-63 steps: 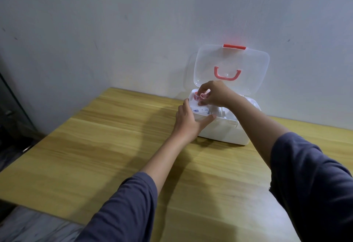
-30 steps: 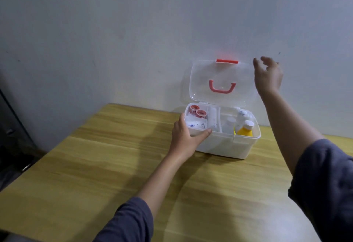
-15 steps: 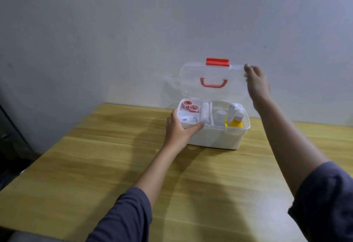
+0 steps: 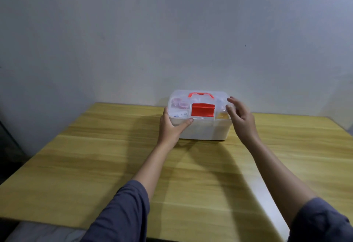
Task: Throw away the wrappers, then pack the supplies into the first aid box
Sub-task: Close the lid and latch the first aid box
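Note:
The white first aid box (image 4: 202, 131) stands at the far side of the wooden table, close to the wall, with its clear lid (image 4: 219, 98) down. A red handle (image 4: 200, 95) lies on the lid and a red latch (image 4: 202, 110) hangs at the front. Through the lid I see tape rolls (image 4: 178, 104) at the left and something yellow (image 4: 222, 115) at the right. My left hand (image 4: 172, 127) grips the box's front left corner. My right hand (image 4: 241, 121) hovers at the box's right end, fingers spread, blurred by motion.
The wooden table (image 4: 114, 165) stretches toward me, its left edge dropping to a dark floor. A plain grey wall (image 4: 172, 41) rises right behind the box.
The lid has come down from upright to lying on the box. My right hand dropped from the lid's top edge to the box's right end. My left hand stays on the corner.

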Demonstrator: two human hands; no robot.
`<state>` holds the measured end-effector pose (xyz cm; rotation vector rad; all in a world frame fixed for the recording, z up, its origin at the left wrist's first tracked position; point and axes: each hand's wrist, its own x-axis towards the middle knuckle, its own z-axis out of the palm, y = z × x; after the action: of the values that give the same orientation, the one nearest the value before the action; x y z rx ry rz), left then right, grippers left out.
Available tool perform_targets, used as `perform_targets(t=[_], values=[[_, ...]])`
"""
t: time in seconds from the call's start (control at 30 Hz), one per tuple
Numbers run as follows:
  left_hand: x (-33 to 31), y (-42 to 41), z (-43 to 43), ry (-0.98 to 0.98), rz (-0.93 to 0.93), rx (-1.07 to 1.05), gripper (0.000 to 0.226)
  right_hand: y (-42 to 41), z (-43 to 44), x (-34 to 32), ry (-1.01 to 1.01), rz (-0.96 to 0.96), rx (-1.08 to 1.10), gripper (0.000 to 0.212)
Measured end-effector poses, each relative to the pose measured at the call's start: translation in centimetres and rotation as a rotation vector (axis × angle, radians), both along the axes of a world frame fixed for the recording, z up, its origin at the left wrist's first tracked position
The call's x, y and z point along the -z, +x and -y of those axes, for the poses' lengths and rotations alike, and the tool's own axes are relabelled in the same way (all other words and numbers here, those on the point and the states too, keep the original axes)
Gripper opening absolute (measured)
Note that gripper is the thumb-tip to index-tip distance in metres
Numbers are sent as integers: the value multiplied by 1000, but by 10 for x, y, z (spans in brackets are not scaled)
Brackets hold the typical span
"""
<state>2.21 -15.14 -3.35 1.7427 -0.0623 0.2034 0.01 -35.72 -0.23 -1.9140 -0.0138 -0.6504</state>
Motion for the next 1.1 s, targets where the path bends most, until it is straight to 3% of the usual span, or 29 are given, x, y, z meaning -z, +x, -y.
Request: perform_targets(t=[0.13,0.37,0.63,0.77,1.1], values=[[9,3,-1,-41,-14,19,113,-2,-4,3,41,1,11,33],[2,2,1,-68,-17,-3,75,3,-12,-5,-82,-35,84,45],[7,6,-2,-33,-10,7,71,1,-15,0,-142,-117,8,73],[7,6,-1,-27,-6,-7,74,-5,-8,10,-306,-101,-23,85],[8,4,2,-51,19,-28,74,-3,-7,12,-438,-62,27,88]])
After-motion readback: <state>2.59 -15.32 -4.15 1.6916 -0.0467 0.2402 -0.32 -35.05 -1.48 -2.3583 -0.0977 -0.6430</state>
